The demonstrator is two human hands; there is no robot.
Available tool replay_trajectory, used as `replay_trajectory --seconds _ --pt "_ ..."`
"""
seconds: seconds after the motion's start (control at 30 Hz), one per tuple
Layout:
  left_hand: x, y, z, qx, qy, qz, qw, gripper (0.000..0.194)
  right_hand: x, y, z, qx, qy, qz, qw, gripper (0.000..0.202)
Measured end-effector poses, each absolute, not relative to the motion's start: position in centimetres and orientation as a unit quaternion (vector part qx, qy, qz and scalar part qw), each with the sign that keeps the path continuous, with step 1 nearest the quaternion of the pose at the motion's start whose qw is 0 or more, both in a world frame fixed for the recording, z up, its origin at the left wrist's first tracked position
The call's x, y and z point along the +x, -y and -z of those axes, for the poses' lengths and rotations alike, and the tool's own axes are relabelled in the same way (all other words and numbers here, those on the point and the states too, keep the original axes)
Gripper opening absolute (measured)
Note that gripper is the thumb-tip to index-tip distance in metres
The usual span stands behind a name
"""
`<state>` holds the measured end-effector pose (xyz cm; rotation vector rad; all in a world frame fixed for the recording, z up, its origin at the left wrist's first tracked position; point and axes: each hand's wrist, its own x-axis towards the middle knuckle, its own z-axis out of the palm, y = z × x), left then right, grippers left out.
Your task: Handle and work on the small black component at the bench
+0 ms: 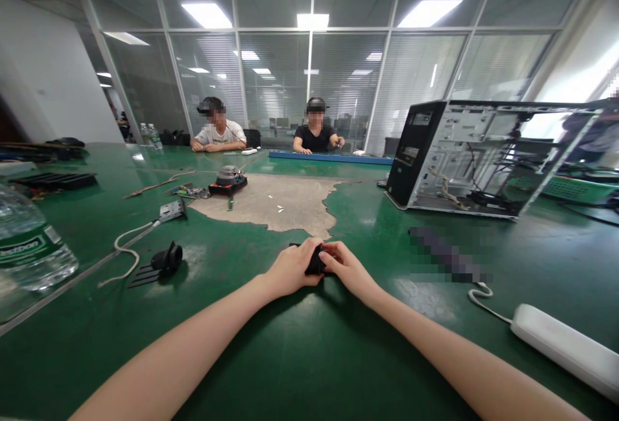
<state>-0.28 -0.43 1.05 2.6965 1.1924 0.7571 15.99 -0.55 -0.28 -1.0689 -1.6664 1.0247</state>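
Note:
A small black part [315,264], mostly covered by fingers, is held between both hands just above the green table [309,356]. My left hand [296,267] wraps over its left side and top. My right hand [345,265] grips its right side, thumb and fingers closed in. What kind of part it is I cannot make out. To the left lies a black plastic piece [167,258] with a round end and flat prongs. Beyond the hands, a bare tan patch [290,205] shows in the table's green surface.
An open computer case [420,156] stands at right, near a white power adapter [565,340] with a cord. At left are a large water bottle [33,247] and a metal piece [173,210] with a cable. A red-and-black component [228,182] sits further back. Two people sit across the table.

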Motion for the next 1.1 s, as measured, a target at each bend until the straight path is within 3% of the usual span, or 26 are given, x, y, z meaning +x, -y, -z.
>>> replay_trajectory --seconds 0.23,0.5,0.7,1.1 --pt "-0.3 0.4 -0.9 0.886 -0.377 -0.263 0.054 0.057 16.1 1.7 -0.7 -0.361 0.695 -0.432 0.447 0.02" --pt "-0.3 0.5 -1.0 0.883 -0.394 -0.25 0.05 0.059 16.1 0.7 0.2 -0.415 0.68 -0.416 0.439 0.022" --pt "-0.3 0.5 -0.8 0.879 -0.405 -0.248 0.042 0.058 16.3 1.6 -0.6 -0.341 0.705 -0.445 0.433 0.023" --pt "-0.2 0.4 -0.8 0.879 -0.402 -0.253 0.044 0.057 16.1 1.4 -0.5 -0.386 0.697 -0.426 0.428 0.021"
